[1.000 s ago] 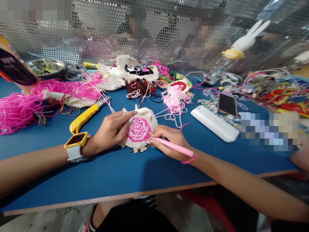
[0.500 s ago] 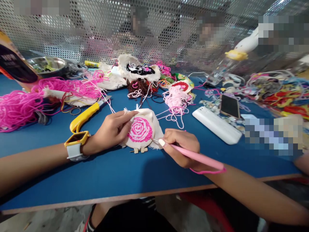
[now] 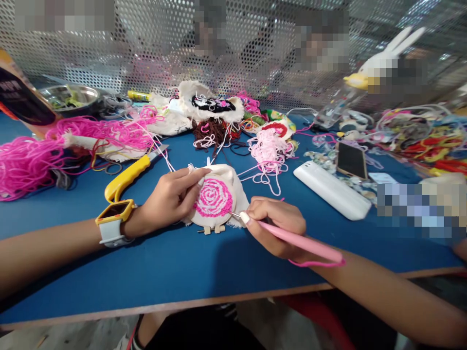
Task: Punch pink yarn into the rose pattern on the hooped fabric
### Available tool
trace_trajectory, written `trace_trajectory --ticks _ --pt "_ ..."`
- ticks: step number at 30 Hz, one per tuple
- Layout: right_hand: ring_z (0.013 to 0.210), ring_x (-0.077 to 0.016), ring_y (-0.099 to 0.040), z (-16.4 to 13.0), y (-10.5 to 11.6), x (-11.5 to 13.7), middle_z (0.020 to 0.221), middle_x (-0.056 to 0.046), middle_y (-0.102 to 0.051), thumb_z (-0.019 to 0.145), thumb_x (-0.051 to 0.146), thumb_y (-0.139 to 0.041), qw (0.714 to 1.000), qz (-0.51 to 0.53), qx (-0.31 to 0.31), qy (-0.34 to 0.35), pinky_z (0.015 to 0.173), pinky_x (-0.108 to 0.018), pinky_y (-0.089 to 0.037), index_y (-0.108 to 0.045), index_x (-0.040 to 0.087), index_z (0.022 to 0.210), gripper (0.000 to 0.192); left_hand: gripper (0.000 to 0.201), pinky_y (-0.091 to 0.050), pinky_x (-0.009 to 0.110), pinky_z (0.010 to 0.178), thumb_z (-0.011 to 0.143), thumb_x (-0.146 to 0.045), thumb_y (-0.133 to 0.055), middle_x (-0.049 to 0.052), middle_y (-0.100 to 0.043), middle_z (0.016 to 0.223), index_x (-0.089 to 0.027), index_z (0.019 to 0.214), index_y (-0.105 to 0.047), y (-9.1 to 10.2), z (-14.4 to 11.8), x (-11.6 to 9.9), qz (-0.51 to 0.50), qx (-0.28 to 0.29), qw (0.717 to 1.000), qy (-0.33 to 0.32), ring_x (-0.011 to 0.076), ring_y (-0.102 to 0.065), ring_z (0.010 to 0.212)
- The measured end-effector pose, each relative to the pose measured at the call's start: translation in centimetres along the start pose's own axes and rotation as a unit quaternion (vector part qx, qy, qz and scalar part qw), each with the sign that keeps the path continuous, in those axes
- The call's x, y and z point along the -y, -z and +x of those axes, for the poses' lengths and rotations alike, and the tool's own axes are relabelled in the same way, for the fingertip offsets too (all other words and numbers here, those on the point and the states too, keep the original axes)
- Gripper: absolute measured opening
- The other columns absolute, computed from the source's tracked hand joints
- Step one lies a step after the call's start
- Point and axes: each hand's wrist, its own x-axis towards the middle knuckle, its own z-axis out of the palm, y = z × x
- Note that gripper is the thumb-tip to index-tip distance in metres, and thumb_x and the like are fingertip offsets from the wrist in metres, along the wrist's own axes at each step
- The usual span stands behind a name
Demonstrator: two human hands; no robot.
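Note:
A small embroidery hoop with cream cloth lies on the blue table, a pink and white looped spiral covering its middle. My left hand grips the hoop's left rim, fingers over the top and thumb near the spiral. In my right hand is a pink punch needle, held like a pen. Its metal tip meets the spiral's lower right edge. Bright pink yarn trails from the handle's back end. Brass-like screw fittings stick out at the hoop's near side.
Yellow-handled scissors or a cutter lie left of the hoop. Pink yarn heaps, pale pink yarn and a black-patterned cloth piece sit beyond. To the right are a white power bank and a phone. A perforated metal screen stands behind.
The view has shifted slightly, so most things appear a little further right. Both hands keep their holds, and the needle tip remains at the spiral's lower right edge.

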Motion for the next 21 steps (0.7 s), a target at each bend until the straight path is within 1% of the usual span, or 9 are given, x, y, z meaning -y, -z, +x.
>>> trace_trajectory --ticks 3,5,9,12,14,17,18,20,21 --pt "0.054 -0.0086 -0.044 0.2 -0.1 0.0 0.061 0.003 -0.049 0.083 0.006 -0.058 1.000 -0.011 0.020 0.005 0.051 -0.025 -0.037 -0.048 0.020 0.073 0.019 0.034 -0.034 0.020 0.047 0.092 -0.013 -0.046 0.000 -0.054 0.065 -0.009 0.121 -0.064 0.1 0.0 0.0 -0.003 -0.002 1.000 0.000 0.0078 -0.046 0.053" --pt "0.055 -0.0087 -0.047 0.3 -0.2 -0.1 0.063 0.002 -0.053 0.084 0.007 -0.058 0.999 -0.018 0.031 -0.004 0.052 -0.025 -0.039 -0.050 0.019 0.074 0.018 0.034 -0.034 0.020 0.047 0.092 -0.013 -0.046 0.000 -0.054 0.064 -0.009 0.120 -0.065 0.1 0.0 -0.1 -0.001 -0.005 1.000 -0.004 0.0078 -0.045 0.053" --pt "0.059 -0.0094 -0.055 0.4 -0.6 -0.7 0.068 0.000 -0.060 0.085 0.014 -0.064 0.998 -0.027 0.060 -0.009 0.054 -0.024 -0.044 -0.056 0.018 0.078 0.012 0.034 -0.035 0.020 0.048 0.093 -0.013 -0.046 -0.001 -0.053 0.064 -0.008 0.121 -0.064 0.1 0.0 -0.1 0.001 -0.006 1.000 -0.016 0.0079 -0.046 0.054" --pt "0.061 -0.0097 -0.056 0.3 -0.8 -1.0 0.070 0.000 -0.062 0.085 0.019 -0.067 0.996 -0.037 0.080 -0.004 0.055 -0.024 -0.045 -0.057 0.017 0.080 0.012 0.034 -0.036 0.019 0.050 0.093 -0.013 -0.045 0.000 -0.054 0.065 -0.007 0.121 -0.064 0.0 0.0 0.1 0.001 -0.005 1.000 -0.016 0.0079 -0.047 0.055" --pt "0.060 -0.0094 -0.055 0.2 -0.8 -1.1 0.071 0.001 -0.062 0.083 0.021 -0.070 0.996 -0.047 0.074 -0.014 0.054 -0.023 -0.044 -0.057 0.018 0.083 0.013 0.033 -0.037 0.019 0.051 0.093 -0.013 -0.046 0.000 -0.055 0.066 -0.008 0.120 -0.064 -0.1 0.1 0.2 0.003 -0.008 1.000 -0.012 0.0081 -0.048 0.056" --pt "0.059 -0.0087 -0.053 0.6 -0.7 -1.3 0.072 0.001 -0.061 0.080 0.020 -0.069 0.998 -0.047 0.031 -0.033 0.056 -0.023 -0.044 -0.057 0.018 0.090 0.016 0.032 -0.042 0.020 0.056 0.093 -0.015 -0.047 0.001 -0.058 0.069 -0.010 0.119 -0.064 -0.2 0.2 0.6 0.014 -0.032 0.999 0.004 0.0095 -0.053 0.060" --pt "0.059 -0.0089 -0.053 0.9 -0.6 -1.4 0.072 0.001 -0.061 0.080 0.019 -0.067 0.998 -0.045 0.019 -0.040 0.057 -0.023 -0.045 -0.058 0.017 0.089 0.013 0.032 -0.044 0.020 0.058 0.094 -0.016 -0.047 0.002 -0.060 0.071 -0.009 0.120 -0.063 -0.2 0.3 0.8 0.021 -0.046 0.999 0.012 0.0104 -0.055 0.062" --pt "0.061 -0.0095 -0.053 1.6 -0.6 -1.7 0.071 0.001 -0.062 0.082 0.021 -0.063 0.997 -0.041 0.017 -0.064 0.060 -0.025 -0.044 -0.059 0.017 0.081 0.006 0.032 -0.049 0.023 0.064 0.094 -0.019 -0.047 0.004 -0.063 0.077 -0.009 0.121 -0.062 -0.2 0.5 1.2 0.037 -0.068 0.997 0.026 0.0123 -0.059 0.068" --pt "0.061 -0.0099 -0.053 2.1 -0.6 -1.9 0.070 0.000 -0.062 0.082 0.024 -0.063 0.996 -0.037 0.025 -0.082 0.059 -0.025 -0.043 -0.058 0.017 0.076 0.010 0.034 -0.050 0.024 0.068 0.095 -0.021 -0.046 0.006 -0.066 0.081 -0.010 0.123 -0.061 -0.2 0.6 1.3 0.044 -0.077 0.996 0.032 0.0133 -0.061 0.072"
